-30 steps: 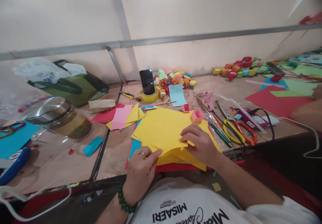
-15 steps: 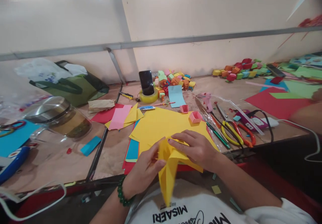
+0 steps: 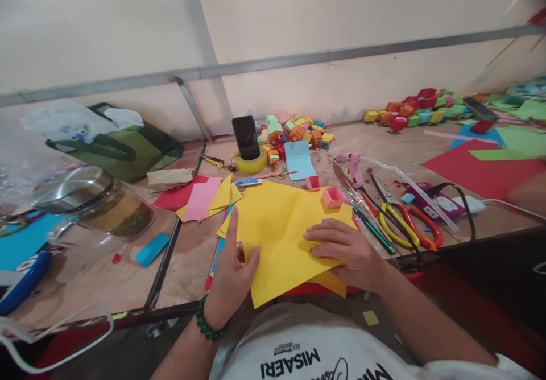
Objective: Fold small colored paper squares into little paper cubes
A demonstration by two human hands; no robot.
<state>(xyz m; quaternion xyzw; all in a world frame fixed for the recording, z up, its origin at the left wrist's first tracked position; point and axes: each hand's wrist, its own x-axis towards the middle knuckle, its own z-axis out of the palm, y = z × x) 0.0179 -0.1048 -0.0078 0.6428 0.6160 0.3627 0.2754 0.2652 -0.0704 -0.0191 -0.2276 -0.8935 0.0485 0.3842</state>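
Note:
A creased sheet of yellow paper (image 3: 281, 243) lies unfolded in front of me, one corner reaching past the table's front edge. Beside its left edge is my left hand (image 3: 232, 275), index finger stretched forward and thumb apart. My right hand (image 3: 345, 249) rests on the sheet's right side with its fingers laid out over it. Under the sheet are more coloured papers, with a red one (image 3: 298, 290) showing at the front. Two small pink paper boxes stand close by; the nearer pink box (image 3: 333, 197) is on the yellow paper.
Scissors (image 3: 394, 212), a pink glue gun (image 3: 353, 166) and pens lie to the right. Behind are a phone (image 3: 246, 136) on a yellow tape roll (image 3: 251, 165) and a pile of small paper cubes (image 3: 298, 132). A glass teapot (image 3: 111, 206) and green bag (image 3: 123, 152) stand left.
The yellow paper, folded up between both hands before, is now spread out flatter on the stack. My left hand has moved to its left side, and my right hand has come down onto it.

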